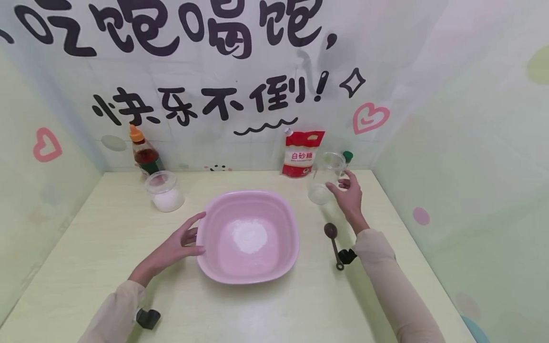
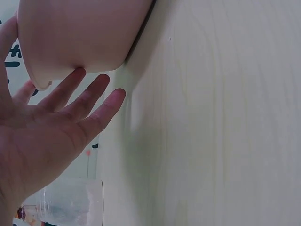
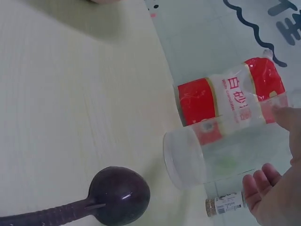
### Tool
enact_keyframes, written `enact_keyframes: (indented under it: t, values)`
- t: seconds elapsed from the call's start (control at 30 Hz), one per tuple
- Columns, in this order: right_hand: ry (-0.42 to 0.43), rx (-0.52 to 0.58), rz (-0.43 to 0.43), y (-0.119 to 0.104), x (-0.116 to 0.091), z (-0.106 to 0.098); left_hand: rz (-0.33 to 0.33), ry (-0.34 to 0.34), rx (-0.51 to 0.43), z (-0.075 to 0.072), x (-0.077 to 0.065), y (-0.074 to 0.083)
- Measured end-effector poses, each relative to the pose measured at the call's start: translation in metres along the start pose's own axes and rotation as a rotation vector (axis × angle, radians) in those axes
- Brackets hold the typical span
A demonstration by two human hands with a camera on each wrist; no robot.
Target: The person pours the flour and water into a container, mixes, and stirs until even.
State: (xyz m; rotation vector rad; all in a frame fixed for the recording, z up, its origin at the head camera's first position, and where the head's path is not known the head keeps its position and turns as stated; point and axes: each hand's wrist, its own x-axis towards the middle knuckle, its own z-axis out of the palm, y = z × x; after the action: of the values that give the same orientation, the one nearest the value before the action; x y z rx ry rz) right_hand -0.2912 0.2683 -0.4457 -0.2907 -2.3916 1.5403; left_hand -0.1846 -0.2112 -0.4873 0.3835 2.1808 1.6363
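Note:
A pink plastic basin [image 1: 293, 224] stands mid-table with a patch of white powder [image 1: 249, 236] on its bottom. My left hand [image 1: 180, 243] touches its left side, the fingers spread and fairly straight along the rim and outer wall. On the right is a clear jug [image 1: 319, 190]. My right hand [image 1: 349, 197] is at its near right side, thumb extended and fingers loosely bent. In the right wrist view the thumb [image 3: 287, 118] overlaps the jug's wall, while the lower fingers [image 3: 256, 190] stay apart from it. The hand partly hides the handle area.
A dark brown spoon [image 1: 333, 243] lies below the right hand. Behind the jug are a red-and-white sugar bag [image 1: 299, 156] and a small green-capped bottle [image 1: 348, 156]. At the back left stand a clear jar of white powder [image 1: 167, 197] and an orange-capped sauce bottle [image 1: 146, 155], close to the wall.

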Motion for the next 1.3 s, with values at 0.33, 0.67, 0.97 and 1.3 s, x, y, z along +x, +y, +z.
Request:
enact_keyframes:
  t: [0.33,0.67,0.97,1.3]
  values:
    - [-0.159,0.033,0.100,0.008,0.025,0.014,0.007,-0.013,-0.026,0.000,0.003,-0.005]
    - [-0.181,0.109,0.111,0.009,0.032,0.022,0.036,-0.025,-0.049,0.000,0.004,-0.005]
    - [-0.163,0.096,0.124,0.011,0.037,0.031,0.038,-0.015,-0.043,-0.002,0.003,-0.006]
    - [-0.108,0.121,0.094,0.009,0.042,0.045,0.048,-0.011,-0.054,-0.004,0.002,-0.006]
